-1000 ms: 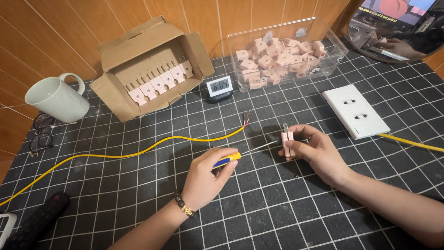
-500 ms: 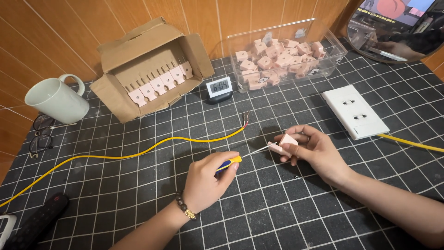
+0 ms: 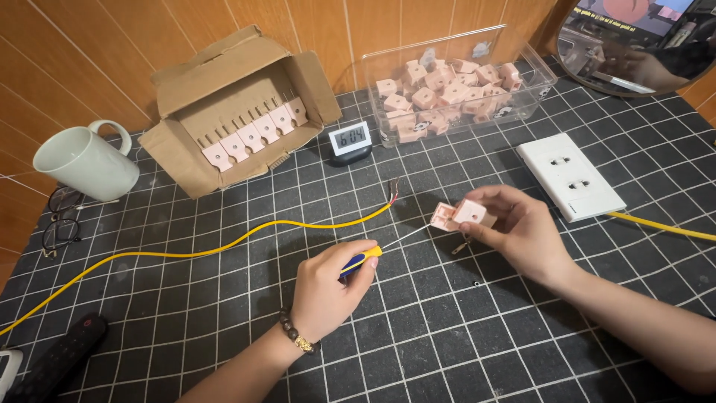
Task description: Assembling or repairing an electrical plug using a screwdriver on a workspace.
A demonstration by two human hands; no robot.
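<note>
My left hand (image 3: 328, 287) sits low over the mat, fingers curled tight in a fist-like grip, thumb pressed along the top, a beaded bracelet on the wrist. My right hand (image 3: 518, 231) comes in from the right, forearm stretched across, fingers pinched together at the tips, palm turned slightly down and inward toward my left.
</note>
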